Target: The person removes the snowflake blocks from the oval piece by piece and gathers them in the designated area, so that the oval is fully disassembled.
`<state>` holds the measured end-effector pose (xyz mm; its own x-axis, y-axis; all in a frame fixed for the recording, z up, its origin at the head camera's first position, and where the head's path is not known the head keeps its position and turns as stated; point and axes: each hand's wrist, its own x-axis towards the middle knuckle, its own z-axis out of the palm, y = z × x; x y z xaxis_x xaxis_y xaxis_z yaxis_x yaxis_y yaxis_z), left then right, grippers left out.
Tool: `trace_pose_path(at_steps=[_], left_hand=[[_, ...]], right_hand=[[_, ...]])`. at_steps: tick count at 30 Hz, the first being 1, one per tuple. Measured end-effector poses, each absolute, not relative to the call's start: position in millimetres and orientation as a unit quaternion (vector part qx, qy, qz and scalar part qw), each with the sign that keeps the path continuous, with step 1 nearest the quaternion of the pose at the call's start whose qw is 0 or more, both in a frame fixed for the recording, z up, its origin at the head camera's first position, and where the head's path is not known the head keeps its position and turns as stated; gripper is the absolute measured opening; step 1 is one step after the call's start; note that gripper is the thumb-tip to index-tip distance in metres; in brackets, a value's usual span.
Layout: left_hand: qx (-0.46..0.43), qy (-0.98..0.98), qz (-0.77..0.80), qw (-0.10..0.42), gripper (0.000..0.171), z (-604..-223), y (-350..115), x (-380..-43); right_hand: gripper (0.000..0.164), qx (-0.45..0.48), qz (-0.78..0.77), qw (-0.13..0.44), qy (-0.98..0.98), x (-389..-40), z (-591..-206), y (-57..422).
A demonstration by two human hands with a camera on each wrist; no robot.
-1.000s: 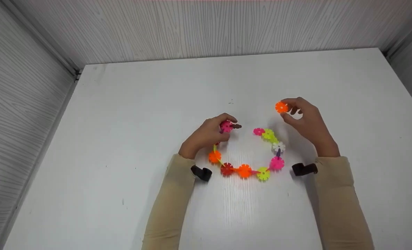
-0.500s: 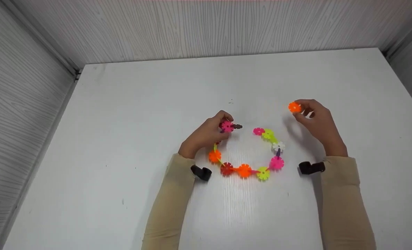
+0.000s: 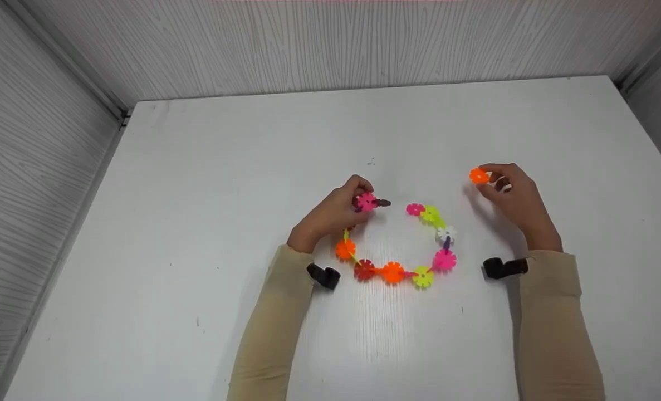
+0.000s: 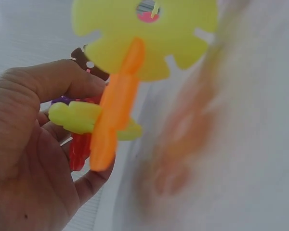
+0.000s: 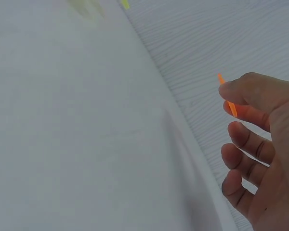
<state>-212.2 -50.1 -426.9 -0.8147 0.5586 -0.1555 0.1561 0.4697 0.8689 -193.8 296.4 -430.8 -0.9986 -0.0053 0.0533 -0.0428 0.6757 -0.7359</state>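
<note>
A chain of notched plastic discs (image 3: 392, 273) in orange, red, yellow, pink and white curves over the white table. My left hand (image 3: 330, 213) grips the chain's left end, where a pink disc (image 3: 366, 201) and a brown disc (image 3: 384, 203) stick out past the fingers. In the left wrist view a yellow disc (image 4: 188, 29) and an orange disc (image 4: 113, 110) hang close to the camera beside that hand. My right hand (image 3: 517, 197) pinches a loose orange disc (image 3: 479, 176) between thumb and index finger, above the table and apart from the chain; its other fingers are loosely bent.
The chain's other end, a pink disc (image 3: 415, 209) joined to a yellow one, lies on the table between the hands. Wood-grained panels (image 3: 330, 44) stand behind and beside the white table (image 3: 241, 167). Black wrist straps (image 3: 323, 277) sit by both sleeves.
My right hand has moved to the right, away from the chain, carrying the orange disc. My left hand has stayed nearly in place with the chain's end.
</note>
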Motion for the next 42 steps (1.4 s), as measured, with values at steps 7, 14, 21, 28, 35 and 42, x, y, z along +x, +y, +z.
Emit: trace_pose_path(at_steps=[7,14,21,28,35,42], left_hand=[[0.213,0.845,0.445,0.206,0.042,-425,-49,-212],[0.219,0.841,0.447,0.211,0.041,-427,-51,-212],[0.215,0.841,0.450,0.211,0.042,-427,-52,-212],[0.214,0.837,0.458,0.209,0.042,-427,-52,-212],[0.202,0.844,0.450,0.211,0.039,-427,-52,-212],[0.211,0.841,0.455,0.201,0.037,-428,-53,-213]], right_hand=[[0.039,0.011,0.380,0.009,-0.925,-195,-434,299],[0.041,0.003,0.360,-0.028,-0.933,-196,-439,301],[0.042,0.001,0.356,-0.057,-0.933,-196,-442,302],[0.041,-0.011,0.346,-0.076,-0.935,-196,-442,302],[0.042,-0.002,0.343,-0.078,-0.936,-196,-442,302],[0.043,0.002,0.343,-0.077,-0.936,-195,-442,302]])
